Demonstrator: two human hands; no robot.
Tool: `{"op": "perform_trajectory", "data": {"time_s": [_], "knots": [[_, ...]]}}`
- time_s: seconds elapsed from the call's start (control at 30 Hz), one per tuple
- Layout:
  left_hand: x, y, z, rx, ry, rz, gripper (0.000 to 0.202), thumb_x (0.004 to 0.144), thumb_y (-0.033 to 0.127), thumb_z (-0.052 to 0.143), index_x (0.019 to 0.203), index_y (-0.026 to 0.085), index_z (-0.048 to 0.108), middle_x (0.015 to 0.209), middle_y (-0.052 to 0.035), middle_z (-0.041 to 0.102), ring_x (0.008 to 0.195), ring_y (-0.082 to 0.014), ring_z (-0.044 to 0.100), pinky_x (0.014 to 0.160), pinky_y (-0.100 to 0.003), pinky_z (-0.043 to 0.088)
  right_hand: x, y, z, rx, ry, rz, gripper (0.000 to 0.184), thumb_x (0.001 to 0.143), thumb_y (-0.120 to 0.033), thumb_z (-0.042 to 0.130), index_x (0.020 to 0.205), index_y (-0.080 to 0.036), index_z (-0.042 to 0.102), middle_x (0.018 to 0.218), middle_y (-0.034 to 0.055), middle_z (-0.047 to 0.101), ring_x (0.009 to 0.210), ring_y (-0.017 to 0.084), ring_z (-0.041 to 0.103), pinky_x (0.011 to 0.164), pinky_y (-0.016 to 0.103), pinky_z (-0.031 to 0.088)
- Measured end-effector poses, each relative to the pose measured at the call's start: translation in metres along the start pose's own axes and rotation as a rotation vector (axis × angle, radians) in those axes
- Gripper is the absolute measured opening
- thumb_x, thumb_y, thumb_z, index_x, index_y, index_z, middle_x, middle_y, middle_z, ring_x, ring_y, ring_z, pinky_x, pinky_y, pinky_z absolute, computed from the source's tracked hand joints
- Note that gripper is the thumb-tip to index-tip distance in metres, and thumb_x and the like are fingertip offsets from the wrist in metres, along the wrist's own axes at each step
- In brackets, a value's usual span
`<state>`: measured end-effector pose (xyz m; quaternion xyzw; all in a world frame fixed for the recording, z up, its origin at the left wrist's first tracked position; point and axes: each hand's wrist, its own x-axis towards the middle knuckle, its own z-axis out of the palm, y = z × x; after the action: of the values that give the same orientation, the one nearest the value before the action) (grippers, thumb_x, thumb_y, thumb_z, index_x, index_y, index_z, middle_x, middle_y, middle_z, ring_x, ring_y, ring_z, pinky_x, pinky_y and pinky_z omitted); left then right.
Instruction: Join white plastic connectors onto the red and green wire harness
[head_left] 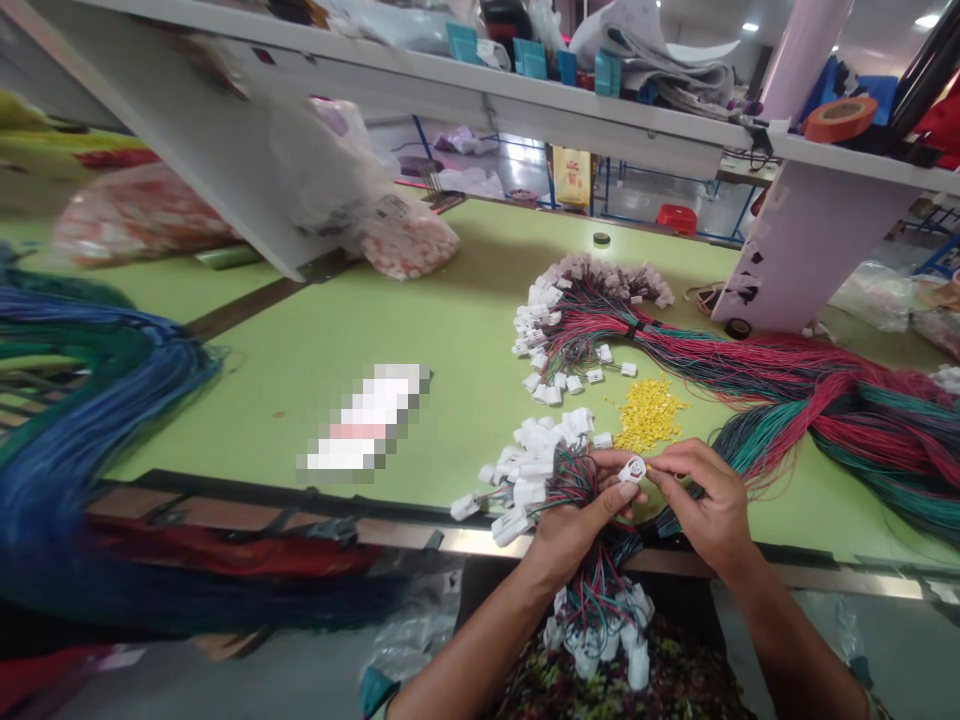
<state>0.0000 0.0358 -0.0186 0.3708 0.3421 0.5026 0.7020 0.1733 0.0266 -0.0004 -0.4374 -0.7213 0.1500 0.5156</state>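
Note:
My left hand [581, 515] is closed around a white wire connector [634, 468], its round face turned up. Close against that connector, the fingertips of my right hand [701, 495] are pinched together, with a tiny yellow piece [649, 467] showing between them. Just beyond both hands lies a pile of small yellow pieces [649, 412]. A bunch of white connectors [529, 470] on thin wires spreads out left of my left hand. More connectors [600, 635] on red, green and black wires hang below the table edge, over my lap.
A thick tied bundle of red and black wires [720, 355] runs across the right side. Blue wires [112, 330] drape over the left edge. Bags of pale parts [409, 240] stand at the back, under a shelf [465, 75]. A blurred-out flat object [367, 415] lies mid-table.

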Motion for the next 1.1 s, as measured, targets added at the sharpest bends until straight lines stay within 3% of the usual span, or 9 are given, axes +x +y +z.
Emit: {"op": "perform_trajectory", "data": {"time_s": [0.2, 0.3, 0.57, 1.1], "knots": [[-0.001, -0.002, -0.002, 0.109, 0.005, 0.1, 0.017, 0.078, 0.028, 0.081, 0.094, 0.021, 0.078, 0.094, -0.008, 0.079, 0.088, -0.0234, 0.073, 0.086, -0.037, 0.057, -0.001, -0.01, -0.002, 0.12, 0.053, 0.096, 0.015, 0.093, -0.011, 0.067, 0.096, -0.024, 0.073, 0.09, 0.0014, 0.068, 0.081, 0.014, 0.065, 0.071, 0.025, 0.054], [0.0, -0.003, -0.003, 0.194, 0.021, 0.195, 0.013, 0.078, 0.023, 0.08, 0.091, 0.025, 0.08, 0.099, -0.0061, 0.079, 0.099, -0.0253, 0.071, 0.096, -0.041, 0.054, -0.002, -0.019, -0.004, 0.205, 0.002, 0.141, 0.015, 0.094, -0.012, 0.066, 0.096, -0.025, 0.073, 0.089, 0.0005, 0.067, 0.082, 0.014, 0.064, 0.071, 0.024, 0.054], [0.004, -0.011, -0.011, 0.321, -0.013, 0.362, 0.017, 0.079, 0.018, 0.079, 0.093, 0.027, 0.079, 0.094, -0.0032, 0.077, 0.097, -0.0236, 0.069, 0.093, -0.04, 0.054, -0.004, -0.021, -0.003, 0.189, -0.065, 0.116, 0.016, 0.096, -0.012, 0.063, 0.101, -0.024, 0.072, 0.092, 0.0012, 0.066, 0.085, 0.014, 0.065, 0.076, 0.025, 0.055], [0.002, -0.008, -0.007, 0.4, 0.03, 0.371, 0.014, 0.079, 0.023, 0.078, 0.091, 0.029, 0.082, 0.095, -0.0049, 0.079, 0.098, -0.0292, 0.07, 0.097, -0.049, 0.054, 0.0, -0.021, -0.005, 0.189, -0.064, 0.129, 0.013, 0.095, -0.015, 0.065, 0.096, -0.023, 0.075, 0.087, 0.0021, 0.068, 0.079, 0.015, 0.064, 0.07, 0.026, 0.054]]}}
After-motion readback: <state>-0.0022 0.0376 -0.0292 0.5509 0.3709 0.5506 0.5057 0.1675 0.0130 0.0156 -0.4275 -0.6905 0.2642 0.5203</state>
